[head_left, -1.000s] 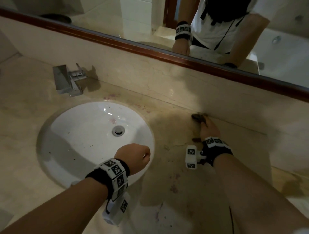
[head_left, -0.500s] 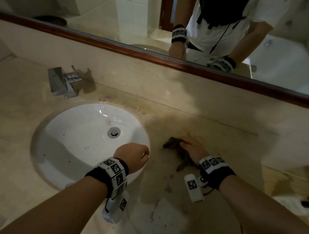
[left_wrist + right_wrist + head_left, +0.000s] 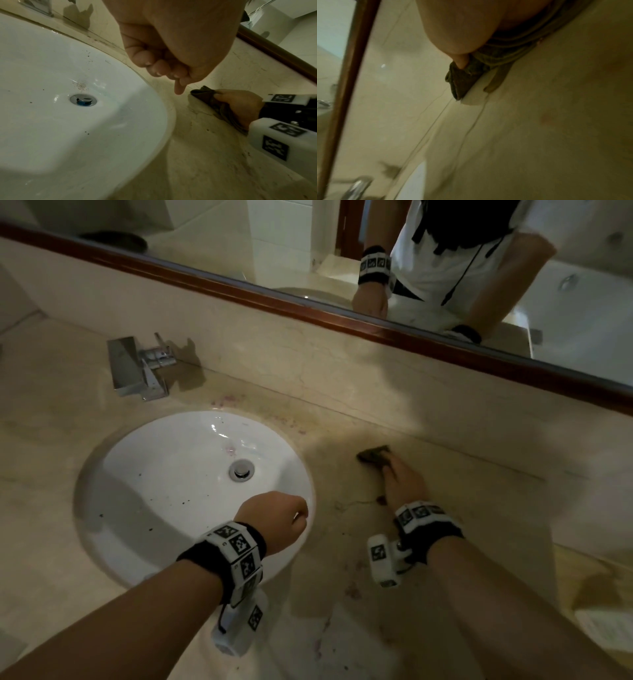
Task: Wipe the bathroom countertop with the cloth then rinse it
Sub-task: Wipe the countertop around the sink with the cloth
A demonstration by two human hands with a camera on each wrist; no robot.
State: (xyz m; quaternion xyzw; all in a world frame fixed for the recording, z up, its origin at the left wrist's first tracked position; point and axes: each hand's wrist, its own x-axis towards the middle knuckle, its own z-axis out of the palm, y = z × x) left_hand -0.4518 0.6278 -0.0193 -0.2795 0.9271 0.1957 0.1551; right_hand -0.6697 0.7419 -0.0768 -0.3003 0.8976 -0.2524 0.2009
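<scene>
A dark brown cloth lies on the beige marble countertop to the right of the sink, near the backsplash. My right hand presses it flat, fingers laid over it; the cloth shows under that hand in the left wrist view, and bunched under the fingers in the right wrist view. My left hand hovers over the sink's right rim as a fist holding nothing, its curled fingers plain to see. Pinkish stains mark the counter.
A white oval sink with a chrome drain and dark specks sits at the left. A chrome faucet stands behind it. A wood-framed mirror runs above the backsplash. The counter steps down at the far right.
My right hand has pushed the cloth away from me, back toward the backsplash, after pulling it near half a second ago. My left fist has stayed over the sink rim.
</scene>
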